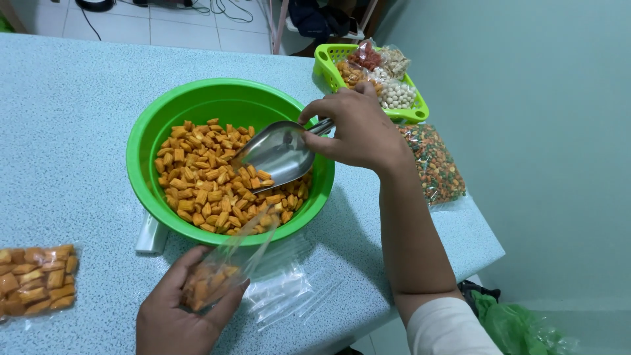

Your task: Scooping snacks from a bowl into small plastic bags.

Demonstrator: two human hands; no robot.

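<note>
A green bowl [151, 125] on the speckled blue table holds many orange pillow-shaped snacks [197, 177]. My right hand [358, 128] grips the handle of a metal scoop [279, 152], whose empty blade rests tilted inside the bowl over the snacks. My left hand [174, 312], at the table's near edge below the bowl, holds a small clear plastic bag [220, 269] partly filled with the same snacks, its open mouth touching the bowl's rim.
A filled, sealed snack bag [36, 279] lies at the left edge. Empty clear bags [282, 289] lie beside my left hand. A green basket [327, 62] of mixed snack packets and a bag of multicoloured snacks [435, 164] sit at the far right.
</note>
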